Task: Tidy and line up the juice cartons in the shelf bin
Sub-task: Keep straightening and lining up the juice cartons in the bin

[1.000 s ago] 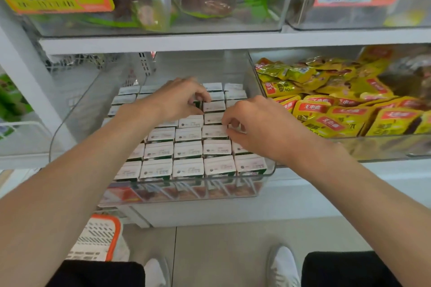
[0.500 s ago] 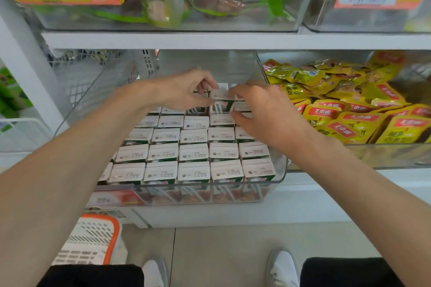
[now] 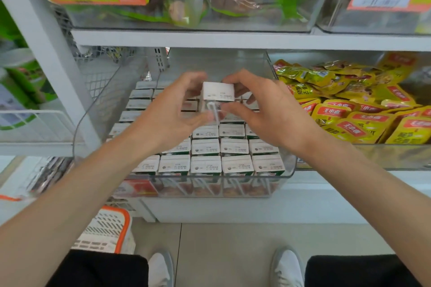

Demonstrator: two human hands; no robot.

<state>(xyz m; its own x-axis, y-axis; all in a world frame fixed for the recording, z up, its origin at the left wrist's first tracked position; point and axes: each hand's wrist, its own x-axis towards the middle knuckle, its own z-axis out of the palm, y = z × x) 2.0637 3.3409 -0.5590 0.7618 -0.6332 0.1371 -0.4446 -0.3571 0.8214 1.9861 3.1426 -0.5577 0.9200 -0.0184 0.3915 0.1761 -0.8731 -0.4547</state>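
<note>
A clear plastic shelf bin (image 3: 289, 165) holds several rows of small white-topped juice cartons (image 3: 206, 147), packed upright. One juice carton (image 3: 218, 92) with a straw on its front is lifted above the middle rows. My left hand (image 3: 172, 114) grips its left side, thumb at the lower front. My right hand (image 3: 263, 112) pinches its right side and top. The rows under my hands are hidden.
A second clear bin (image 3: 373, 156) to the right holds yellow snack packets (image 3: 349, 121). A white shelf board (image 3: 233, 39) runs just above the bin. A wire basket (image 3: 35, 123) stands at the left, and a white and orange shopping basket (image 3: 109, 230) sits on the floor.
Both hands went from pressing on the packed cartons to taking one carton from the back rows and raising it clear above the rest.
</note>
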